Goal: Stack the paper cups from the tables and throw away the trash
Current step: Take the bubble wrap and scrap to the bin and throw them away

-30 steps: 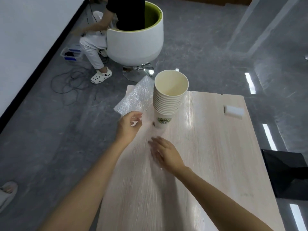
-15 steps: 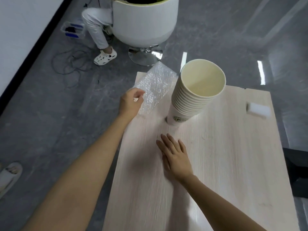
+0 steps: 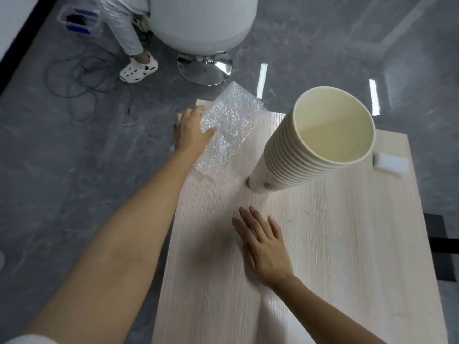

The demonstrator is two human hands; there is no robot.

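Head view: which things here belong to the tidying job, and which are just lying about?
Job: stack of paper cups; bubble wrap, gripped by the left hand.
Lying about: white block (possibly trash too); white chair; floor cables; plastic box.

Left hand (image 3: pixel 190 131): I see it only in part. The thumb lies on the bubble wrap (image 3: pixel 231 130) and the fingertips reach its edge, but I cannot tell how far they go beneath. Cup stack (image 3: pixel 310 150): the green mark on the bottom cup is too small to read. White block (image 3: pixel 392 165): blurred, nature unclear. White chair (image 3: pixel 203 23) and seated person (image 3: pixel 124 28): cut by the top edge, leaving one leg and shoe. Dark object (image 3: pixel 442 244): cut at the right edge. Table (image 3: pixel 335 244): runs off the bottom.
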